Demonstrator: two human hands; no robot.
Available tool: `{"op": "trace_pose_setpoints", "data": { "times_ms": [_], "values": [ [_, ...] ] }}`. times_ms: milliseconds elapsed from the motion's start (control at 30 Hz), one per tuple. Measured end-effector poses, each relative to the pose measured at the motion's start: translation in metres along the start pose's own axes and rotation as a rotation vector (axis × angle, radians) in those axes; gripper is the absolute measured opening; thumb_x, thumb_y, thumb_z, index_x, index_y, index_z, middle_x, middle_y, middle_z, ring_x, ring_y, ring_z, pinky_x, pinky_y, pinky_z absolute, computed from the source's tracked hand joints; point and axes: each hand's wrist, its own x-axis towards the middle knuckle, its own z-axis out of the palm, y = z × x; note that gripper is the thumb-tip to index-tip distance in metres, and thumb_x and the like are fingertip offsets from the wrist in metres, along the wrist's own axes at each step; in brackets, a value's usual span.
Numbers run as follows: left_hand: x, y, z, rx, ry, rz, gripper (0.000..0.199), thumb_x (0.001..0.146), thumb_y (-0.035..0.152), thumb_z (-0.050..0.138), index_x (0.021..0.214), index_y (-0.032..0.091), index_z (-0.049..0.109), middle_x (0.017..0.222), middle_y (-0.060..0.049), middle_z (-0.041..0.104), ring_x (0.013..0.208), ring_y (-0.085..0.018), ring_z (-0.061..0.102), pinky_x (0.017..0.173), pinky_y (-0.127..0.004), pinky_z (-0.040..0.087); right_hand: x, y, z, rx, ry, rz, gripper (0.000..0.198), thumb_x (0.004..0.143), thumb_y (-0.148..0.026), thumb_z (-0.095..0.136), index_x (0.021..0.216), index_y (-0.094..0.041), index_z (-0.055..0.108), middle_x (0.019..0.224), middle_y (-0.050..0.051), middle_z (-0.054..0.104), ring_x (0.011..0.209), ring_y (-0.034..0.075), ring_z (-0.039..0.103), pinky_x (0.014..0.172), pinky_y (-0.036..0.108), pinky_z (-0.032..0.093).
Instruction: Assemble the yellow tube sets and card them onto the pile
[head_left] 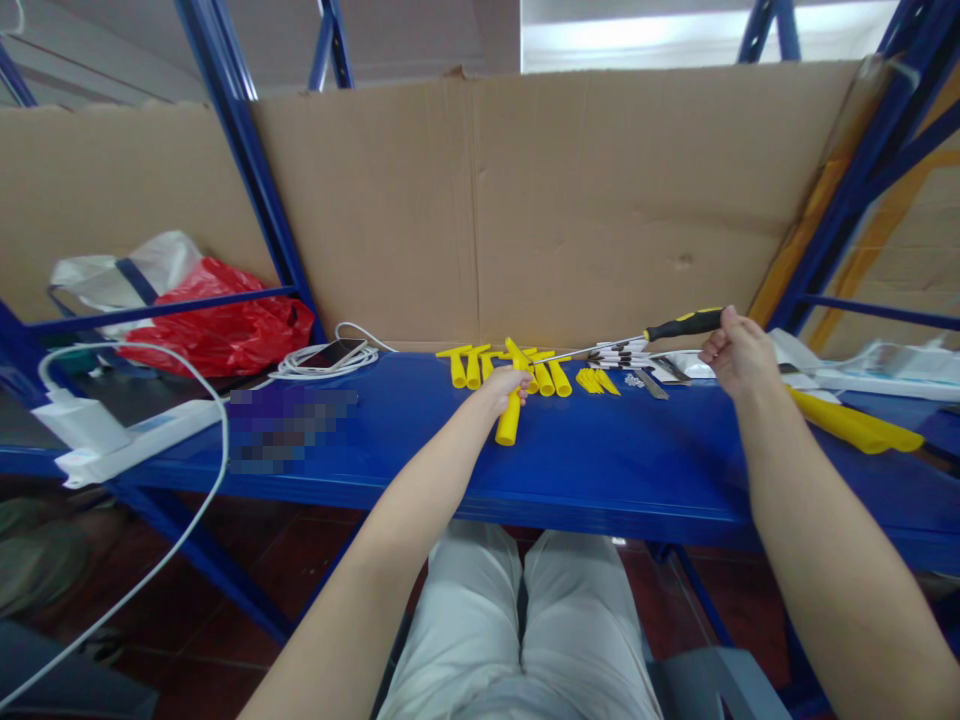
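Observation:
My left hand [510, 388] is closed around a yellow T-shaped plastic handle [507, 425], lifted above the front of the blue shelf. My right hand [739, 350] grips the end of a screwdriver [686, 323] with a black and yellow handle. Its long thin shaft points left, and the tip reaches the yellow piece near my left fingers; whether it sits inside cannot be made out. Behind my left hand several more yellow T-shaped handles [458, 370] lie in a row. Right of them are small yellow pointed pieces [598, 381] and a flat metal blade [651, 384].
A cardboard sheet [585, 200] stands along the shelf's back. At left are a red plastic bag [225, 320], a phone [339, 353] with coiled white cable, and a white power strip [150, 440]. Yellow tubes [855, 420] lie at right. Blue posts [862, 200] frame the shelf [600, 460].

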Motion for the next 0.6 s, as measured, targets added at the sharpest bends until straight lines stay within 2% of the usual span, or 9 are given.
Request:
{"op": "trace_pose_setpoints", "data": {
  "times_ms": [300,600],
  "values": [
    [0.0,0.0004,0.0006,0.029,-0.009,0.008,0.023,0.084,0.0,0.047,0.072,0.019,0.042,0.04,0.011,0.036,0.03,-0.004,0.031,0.039,-0.018,0.028,0.0019,0.0009,-0.0004,-0.002,0.012,0.028,0.051,0.065,-0.043,0.079,0.056,-0.02,0.034,0.036,-0.008,0.033,0.033,0.006,0.032,0.031,0.017,0.028],
    [-0.0005,-0.0007,0.0007,-0.02,-0.013,0.012,0.025,0.08,0.004,0.058,0.068,0.019,0.041,0.041,0.011,0.037,0.03,-0.003,0.031,0.038,-0.017,0.026,0.0011,0.0013,0.0019,0.0,0.067,0.075,0.051,0.078,-0.041,0.068,0.054,-0.02,0.028,0.034,-0.008,0.027,0.032,0.006,0.028,0.032,0.017,0.026]
  ]
}}
